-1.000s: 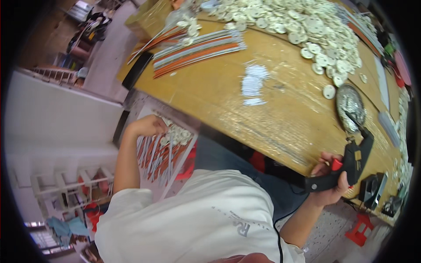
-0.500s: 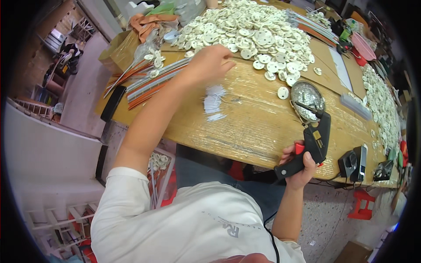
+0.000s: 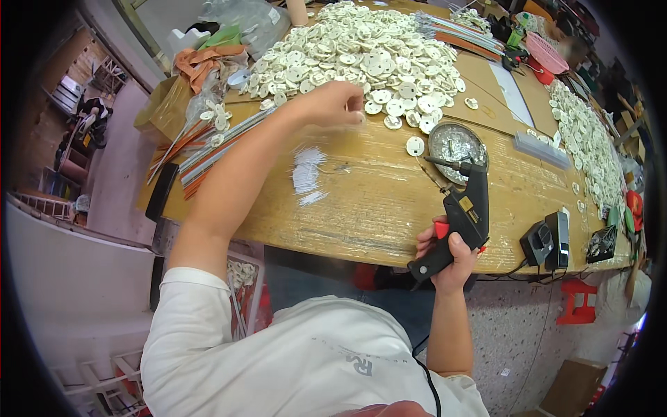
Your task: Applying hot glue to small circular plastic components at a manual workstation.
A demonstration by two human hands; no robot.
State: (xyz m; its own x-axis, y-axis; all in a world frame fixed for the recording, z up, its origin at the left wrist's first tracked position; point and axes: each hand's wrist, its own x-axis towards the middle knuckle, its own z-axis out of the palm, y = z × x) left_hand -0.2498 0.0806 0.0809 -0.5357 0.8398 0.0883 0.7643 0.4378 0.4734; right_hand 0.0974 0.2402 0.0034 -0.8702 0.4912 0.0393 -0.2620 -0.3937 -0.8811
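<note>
Yellow table (image 3: pixel 361 222) runs across the room, with a big heap of white discs (image 3: pixel 347 59) at the far side. From the head view, the right hand (image 3: pixel 451 264) wraps around the black gun (image 3: pixel 467 208), by the table's front edge. The left hand (image 3: pixel 335 104) is near the heap, fingers bent close; I cannot tell if they pinch a disc. Glue might drip on the table if a finger squeezes the red trigger (image 3: pixel 442 229) while the tip (image 3: pixel 432 160) is off the dish (image 3: pixel 462 129). A swing of the left arm (image 3: pixel 233 181) could scatter the white pins (image 3: pixel 306 174). The gun's long handle slants from low left to high right. Its tip points left, over the dish; I cannot tell if they touch.
</note>
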